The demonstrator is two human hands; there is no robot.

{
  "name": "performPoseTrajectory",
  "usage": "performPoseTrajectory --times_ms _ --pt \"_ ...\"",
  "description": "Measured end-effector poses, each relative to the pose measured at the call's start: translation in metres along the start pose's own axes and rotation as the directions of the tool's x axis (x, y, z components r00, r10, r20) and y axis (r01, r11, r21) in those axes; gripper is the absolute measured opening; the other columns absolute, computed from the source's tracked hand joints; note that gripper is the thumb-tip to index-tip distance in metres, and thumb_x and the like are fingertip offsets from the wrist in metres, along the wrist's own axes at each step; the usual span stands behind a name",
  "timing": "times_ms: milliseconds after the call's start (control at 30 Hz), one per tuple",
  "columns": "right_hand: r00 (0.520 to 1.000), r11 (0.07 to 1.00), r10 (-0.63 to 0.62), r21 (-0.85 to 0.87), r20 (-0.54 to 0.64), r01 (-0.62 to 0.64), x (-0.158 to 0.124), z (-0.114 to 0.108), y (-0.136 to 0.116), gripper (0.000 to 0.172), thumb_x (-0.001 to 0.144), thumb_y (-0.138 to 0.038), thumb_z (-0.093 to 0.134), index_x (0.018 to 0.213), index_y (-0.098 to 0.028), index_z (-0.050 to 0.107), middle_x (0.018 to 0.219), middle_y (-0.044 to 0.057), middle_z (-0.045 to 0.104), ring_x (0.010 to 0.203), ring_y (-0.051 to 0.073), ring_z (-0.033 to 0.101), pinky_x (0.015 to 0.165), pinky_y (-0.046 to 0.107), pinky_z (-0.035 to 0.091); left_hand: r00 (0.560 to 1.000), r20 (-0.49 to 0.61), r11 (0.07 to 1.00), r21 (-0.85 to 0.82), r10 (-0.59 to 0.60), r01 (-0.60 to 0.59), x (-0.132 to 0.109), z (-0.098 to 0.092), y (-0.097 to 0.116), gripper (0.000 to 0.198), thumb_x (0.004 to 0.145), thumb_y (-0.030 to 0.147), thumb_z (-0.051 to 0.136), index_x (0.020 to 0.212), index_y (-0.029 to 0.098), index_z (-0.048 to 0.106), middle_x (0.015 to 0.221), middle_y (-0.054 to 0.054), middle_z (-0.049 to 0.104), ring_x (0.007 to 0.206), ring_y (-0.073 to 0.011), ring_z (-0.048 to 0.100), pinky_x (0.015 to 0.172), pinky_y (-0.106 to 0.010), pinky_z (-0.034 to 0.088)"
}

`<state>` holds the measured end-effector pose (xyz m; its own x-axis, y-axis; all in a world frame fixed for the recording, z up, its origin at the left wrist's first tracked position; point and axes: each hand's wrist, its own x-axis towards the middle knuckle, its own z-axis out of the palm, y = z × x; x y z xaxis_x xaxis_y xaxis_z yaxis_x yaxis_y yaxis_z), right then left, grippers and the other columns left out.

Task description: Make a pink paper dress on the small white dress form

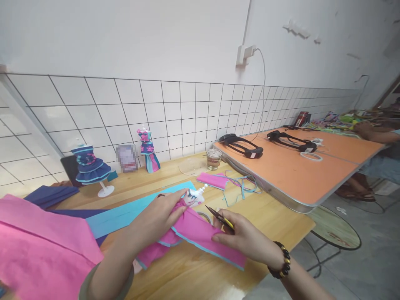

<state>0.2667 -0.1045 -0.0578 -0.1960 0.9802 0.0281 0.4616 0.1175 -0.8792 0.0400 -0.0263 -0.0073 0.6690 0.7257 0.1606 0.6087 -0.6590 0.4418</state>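
Observation:
My left hand point(164, 210) is closed on a small white doll form point(194, 196) wrapped in pink paper with a blue edge point(200, 233). The pink paper trails down across the wooden table point(193, 275) toward me. My right hand point(246, 237) grips small black snips with yellow handles point(220, 216), their points aimed at the doll, and its fingers also rest on the pink paper. A black bead bracelet point(281, 260) sits on my right wrist.
Pink sheets point(40, 246), a light blue strip point(125, 212) and dark blue paper point(51, 195) lie at the left. Two dressed mini mannequins point(90, 168) point(148, 152) stand by the tiled wall. A glass jar point(214, 158), paper scraps point(218, 181), an orange table point(296, 166) with black headsets point(242, 146), and another person's arm point(375, 133) are at the right.

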Motion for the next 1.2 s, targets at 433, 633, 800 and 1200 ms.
performPoseTrajectory --times_ms 433,633,800,1200 --pt "0.999 0.986 -0.038 0.159 -0.031 0.043 0.0 0.007 -0.002 0.023 0.08 -0.041 0.062 0.08 -0.019 0.056 0.089 0.004 0.062 0.082 0.018 0.056 0.07 0.027 0.043 0.999 0.021 0.998 -0.052 0.044 -0.043 -0.001 -0.004 0.003 0.03 0.091 0.035 0.037 0.105 0.025 0.061 0.089 -0.003 0.068 0.08 -0.0199 0.06 0.072 -0.029 0.042" --pt "0.928 0.962 0.025 0.261 -0.371 0.078 0.01 0.009 -0.006 0.034 0.075 -0.045 0.067 0.075 -0.021 0.044 0.103 0.007 0.066 0.053 0.009 0.044 0.053 0.026 0.038 0.992 0.072 0.995 0.007 0.102 -0.103 0.001 0.0 0.0 0.032 0.091 0.029 0.036 0.116 0.025 0.056 0.09 -0.004 0.067 0.087 -0.0201 0.059 0.082 -0.032 0.04" --pt "0.89 0.952 0.021 0.282 -0.455 0.122 0.02 0.004 -0.012 0.033 0.077 -0.044 0.065 0.076 -0.022 0.041 0.096 0.006 0.067 0.049 0.008 0.039 0.05 0.025 0.035 0.984 0.106 0.988 0.046 0.143 -0.149 0.004 0.001 0.006 0.029 0.092 0.023 0.034 0.108 0.025 0.058 0.086 -0.002 0.066 0.084 -0.0185 0.058 0.084 -0.031 0.039" --pt "0.933 0.944 -0.116 0.254 -0.342 0.21 0.03 0.007 -0.016 0.028 0.084 -0.043 0.058 0.076 -0.022 0.042 0.083 0.006 0.068 0.065 0.018 0.066 0.063 0.031 0.05 0.989 0.057 0.975 0.168 0.137 -0.145 0.004 0.007 0.004 0.038 0.093 0.023 0.035 0.128 0.03 0.048 0.104 -0.004 0.066 0.101 -0.0215 0.059 0.104 -0.049 0.027"
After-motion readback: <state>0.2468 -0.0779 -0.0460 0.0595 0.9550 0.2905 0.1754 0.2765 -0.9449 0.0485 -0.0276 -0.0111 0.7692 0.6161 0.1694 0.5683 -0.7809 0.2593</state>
